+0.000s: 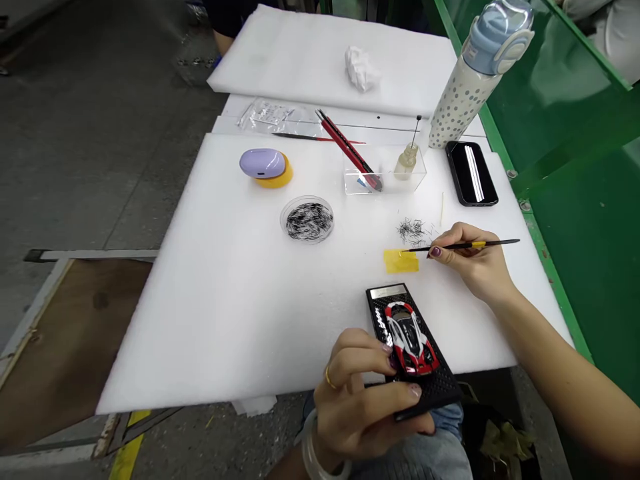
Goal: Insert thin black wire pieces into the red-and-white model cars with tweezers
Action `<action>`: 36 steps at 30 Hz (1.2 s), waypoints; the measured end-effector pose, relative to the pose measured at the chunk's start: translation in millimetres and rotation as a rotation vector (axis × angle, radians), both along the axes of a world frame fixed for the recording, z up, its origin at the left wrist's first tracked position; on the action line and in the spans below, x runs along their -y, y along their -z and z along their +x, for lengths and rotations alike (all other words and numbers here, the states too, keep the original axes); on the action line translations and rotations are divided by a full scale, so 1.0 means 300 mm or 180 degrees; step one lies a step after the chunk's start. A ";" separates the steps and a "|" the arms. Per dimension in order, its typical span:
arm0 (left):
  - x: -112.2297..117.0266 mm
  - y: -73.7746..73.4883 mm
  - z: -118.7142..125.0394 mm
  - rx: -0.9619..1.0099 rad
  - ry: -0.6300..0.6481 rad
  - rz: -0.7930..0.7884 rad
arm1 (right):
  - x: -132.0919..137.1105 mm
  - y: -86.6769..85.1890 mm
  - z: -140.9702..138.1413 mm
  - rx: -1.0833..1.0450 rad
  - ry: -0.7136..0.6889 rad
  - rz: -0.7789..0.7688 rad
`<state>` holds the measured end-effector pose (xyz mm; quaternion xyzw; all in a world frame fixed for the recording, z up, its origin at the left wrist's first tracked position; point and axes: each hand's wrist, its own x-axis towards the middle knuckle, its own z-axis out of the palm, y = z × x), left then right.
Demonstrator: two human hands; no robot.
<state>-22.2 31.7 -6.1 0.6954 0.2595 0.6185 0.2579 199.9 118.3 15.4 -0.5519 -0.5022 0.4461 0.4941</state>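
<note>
My left hand [363, 393] grips the lower end of a black textured display base [435, 387], tilted at the table's front edge. On that base sits a small red, white and black model car [411, 337], close to my fingertips. Between thumb and fingers, my right hand [473, 263] pinches a thin black paintbrush [457, 246] with a yellow band. Its tip meets the upper edge of a yellow tape piece [401, 262] on the white foam sheet [240, 300]. Just beyond the tape lies a loose scatter of fine black bits [413, 231].
A round clear dish [307, 220] holds more black strands. Behind it are a lilac case [263, 163], a clear tray [385, 183] with red tweezers [350, 150] and a small glass bottle [406, 162]. A phone [471, 173] and dotted flask [467, 93] stand right, by a green panel [595, 220].
</note>
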 end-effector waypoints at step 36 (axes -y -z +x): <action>-0.001 -0.023 0.008 -0.0002 -0.0147 -0.0131 | 0.274 0.003 -0.196 -0.1536 0.0229 0.0643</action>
